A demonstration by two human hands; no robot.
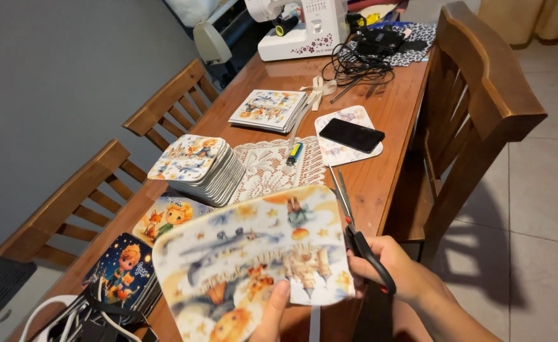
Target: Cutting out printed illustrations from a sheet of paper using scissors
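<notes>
My left hand (269, 313) pinches the lower edge of a printed fabric panel (247, 253) with rounded corners and cartoon pictures, held up over the wooden table (386, 171). At the panel's right edge my right hand (405, 272) grips black-handled scissors (355, 221), their blades pointing up and away along that edge. The panel is blurred.
A tall stack of similar printed panels (199, 166) lies on a lace mat (272, 168), with a flatter stack (269, 109) behind and more panels (127, 266) at the near left. A black phone (352, 135), a lighter (295, 153), a white sewing machine (301, 28), cables (361, 63) and wooden chairs (475, 107) surround them.
</notes>
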